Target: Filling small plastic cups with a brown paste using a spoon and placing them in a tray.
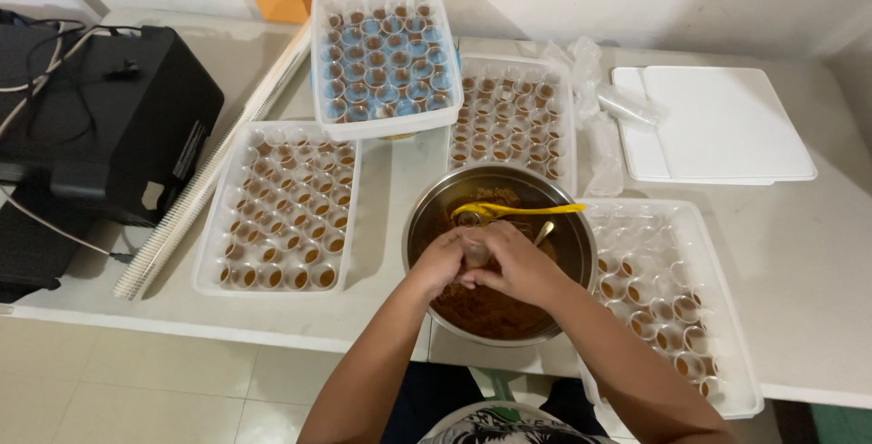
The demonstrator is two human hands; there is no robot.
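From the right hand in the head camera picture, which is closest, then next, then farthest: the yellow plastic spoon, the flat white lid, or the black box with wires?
1. Yellow plastic spoon: just above the right hand, lying across the round metal bowl.
2. Flat white lid: up and to the right, on the table.
3. Black box with wires: far left edge.

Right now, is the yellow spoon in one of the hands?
No, the yellow spoon lies across the metal bowl while both hands are cupped together over the brown mix.
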